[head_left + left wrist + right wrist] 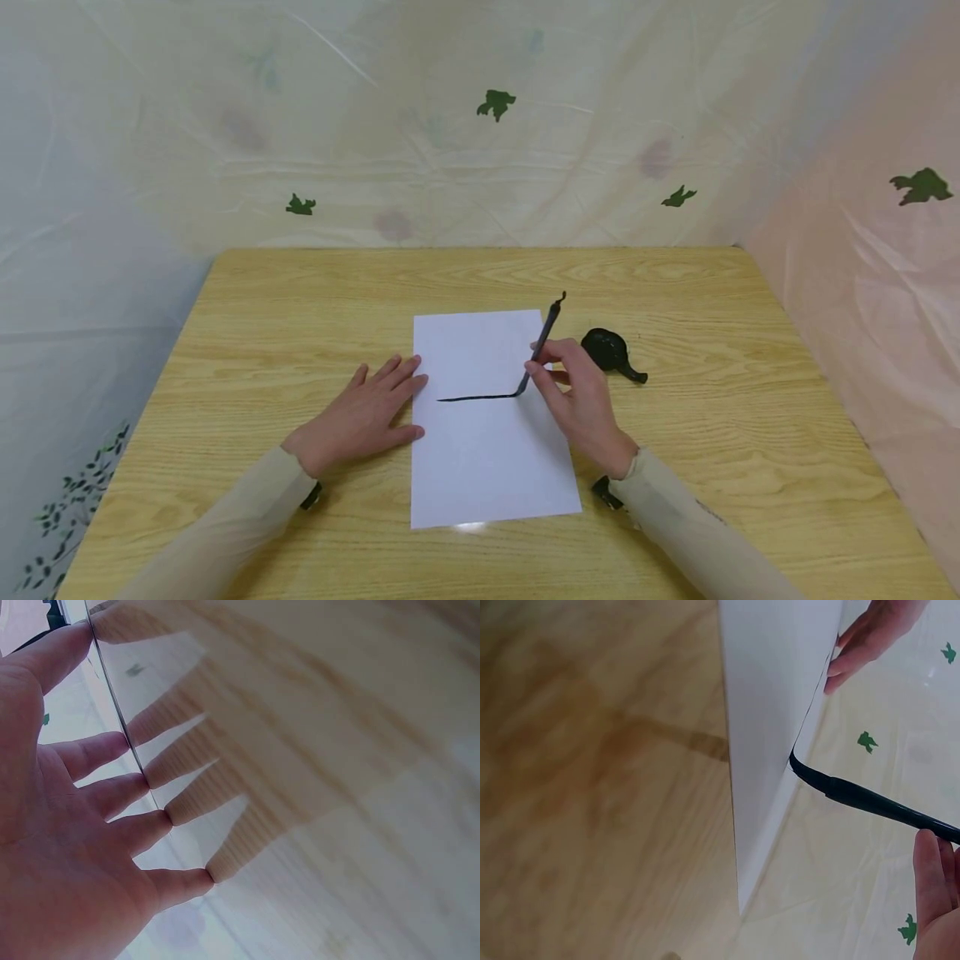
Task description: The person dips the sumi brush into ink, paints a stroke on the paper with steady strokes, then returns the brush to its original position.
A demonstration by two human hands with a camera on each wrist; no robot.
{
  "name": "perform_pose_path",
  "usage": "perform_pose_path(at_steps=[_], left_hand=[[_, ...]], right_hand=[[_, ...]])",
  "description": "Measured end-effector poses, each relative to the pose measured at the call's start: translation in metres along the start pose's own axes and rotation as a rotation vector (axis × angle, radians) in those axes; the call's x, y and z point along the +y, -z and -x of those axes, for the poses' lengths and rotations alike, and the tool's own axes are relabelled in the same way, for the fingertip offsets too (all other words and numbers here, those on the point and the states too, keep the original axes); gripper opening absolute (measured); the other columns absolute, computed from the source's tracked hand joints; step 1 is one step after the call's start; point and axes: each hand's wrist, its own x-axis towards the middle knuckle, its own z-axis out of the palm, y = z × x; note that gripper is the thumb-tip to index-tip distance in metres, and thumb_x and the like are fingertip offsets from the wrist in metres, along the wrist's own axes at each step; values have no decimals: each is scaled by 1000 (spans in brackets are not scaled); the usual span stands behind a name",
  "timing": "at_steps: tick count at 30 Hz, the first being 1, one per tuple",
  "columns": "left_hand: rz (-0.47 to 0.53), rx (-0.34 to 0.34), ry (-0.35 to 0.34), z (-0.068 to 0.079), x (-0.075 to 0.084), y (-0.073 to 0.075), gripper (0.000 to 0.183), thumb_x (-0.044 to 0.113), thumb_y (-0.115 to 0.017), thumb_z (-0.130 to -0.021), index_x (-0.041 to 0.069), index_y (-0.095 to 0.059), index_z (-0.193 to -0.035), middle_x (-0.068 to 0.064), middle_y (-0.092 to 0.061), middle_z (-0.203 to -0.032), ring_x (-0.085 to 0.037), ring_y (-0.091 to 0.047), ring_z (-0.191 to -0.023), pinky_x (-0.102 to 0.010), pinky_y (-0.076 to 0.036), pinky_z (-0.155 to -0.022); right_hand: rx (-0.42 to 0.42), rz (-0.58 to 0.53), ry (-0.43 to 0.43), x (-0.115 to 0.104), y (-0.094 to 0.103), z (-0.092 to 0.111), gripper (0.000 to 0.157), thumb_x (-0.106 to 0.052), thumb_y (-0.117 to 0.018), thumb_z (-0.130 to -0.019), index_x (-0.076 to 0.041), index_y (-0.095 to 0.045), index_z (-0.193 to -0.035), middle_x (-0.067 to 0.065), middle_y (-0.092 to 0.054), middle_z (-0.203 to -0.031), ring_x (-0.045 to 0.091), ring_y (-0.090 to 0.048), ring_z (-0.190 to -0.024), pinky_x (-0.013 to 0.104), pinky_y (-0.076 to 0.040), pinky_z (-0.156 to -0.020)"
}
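Note:
A white sheet of paper (487,467) lies on the wooden table, with one black line (476,398) running across its middle. My right hand (581,400) pinches a dark brush (546,333) by its handle, tilted to the upper right. The bent bristle tip of the brush (806,772) touches the paper at the line's right end. My left hand (367,417) lies spread at the sheet's left edge, its fingertips on or beside that edge. In the left wrist view the left fingers (112,799) are straight, touching the glossy surface.
Right of the paper, behind my right hand, sits a shiny black rounded object with a narrow spout-like end (606,350). The wooden table (712,333) meets a pale cloth backdrop (420,167) bearing green bird-shaped patches. A dark band piece shows beneath each wrist.

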Motion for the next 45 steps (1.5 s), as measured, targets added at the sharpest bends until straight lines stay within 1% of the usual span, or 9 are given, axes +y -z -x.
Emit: perform_pose_path(at_steps=[4,13,21,28,37,45], left_hand=[[-2,-3,1,0,1,1,76,46,-67,-100,6,-41,-159,-13,-24,-170,-38,-17,-157,-72,-18,-117],[-5,-1,-1,1,1,1,76,47,-66,-100,6,-41,-159,-13,-24,-170,-38,-18,-157,-72,-18,-117],[-4,-4,-1,1,0,0,77,47,-66,-100,6,-39,-160,-13,-24,-170,-38,-16,-157,-72,-17,-117],[0,-3,-4,1,0,0,77,46,-66,-100,6,-39,-160,-13,-23,-170,-38,-16,-157,-72,-17,-117],[-13,4,-15,2,-1,0,77,47,-65,-101,6,-39,-160,-14,-23,-170,-37,-17,-157,-72,-18,-117],[-21,5,-20,2,-1,-1,77,48,-65,-101,5,-38,-160,-14,-23,-170,-38,-17,-157,-73,-18,-116]], right_hand=[[-1,-1,-15,0,2,0,29,7,-75,-90,-1,-67,-117,8,-67,-104,18,-67,-93,31,-62,-77],[-2,4,-33,0,4,2,28,7,-74,-91,0,-66,-116,8,-66,-104,16,-67,-93,34,-62,-77],[2,21,-28,2,6,3,27,6,-74,-91,-1,-66,-116,8,-66,-103,17,-67,-93,29,-61,-78],[8,22,-31,3,8,3,26,6,-75,-91,0,-65,-114,9,-66,-104,17,-67,-94,31,-62,-77],[9,31,-40,3,9,4,26,5,-75,-91,-1,-65,-114,8,-66,-104,17,-66,-94,26,-60,-79],[18,44,-23,4,10,5,29,7,-75,-90,0,-65,-115,8,-65,-103,18,-66,-93,32,-62,-76]])
